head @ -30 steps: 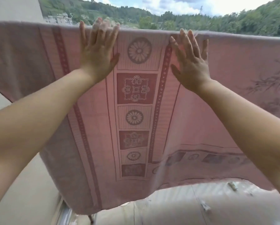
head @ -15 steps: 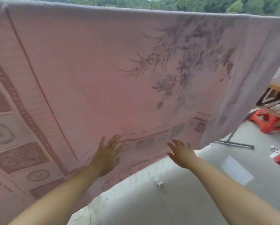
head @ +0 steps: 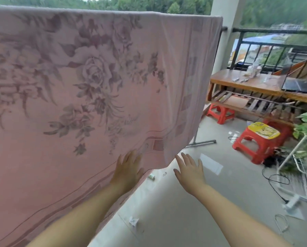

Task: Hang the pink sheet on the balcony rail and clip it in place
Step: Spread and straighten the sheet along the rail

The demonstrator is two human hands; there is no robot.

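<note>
Sheet (head: 88, 97) draped over the rail, filling nine to one o'clock, top edge folded along the bar, right edge hanging free. Smoothing step, apparently; no clips visible along the top. Left hand (head: 128, 171) flat on the lower hem at six o'clock, fingers spread, gripping nothing. Right hand (head: 189, 171) just off the corner, fingers loose, touching nothing. Next: probably fetching clips. Bare floor (head: 176, 207) at five o'clock; red stools (head: 256, 139) and table (head: 256, 84) crowding three o'clock.

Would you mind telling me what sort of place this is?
Most likely a home balcony: a black metal railing faces wooded hills, a pink sheet hangs drying, and red plastic stools stand on the floor.
</note>
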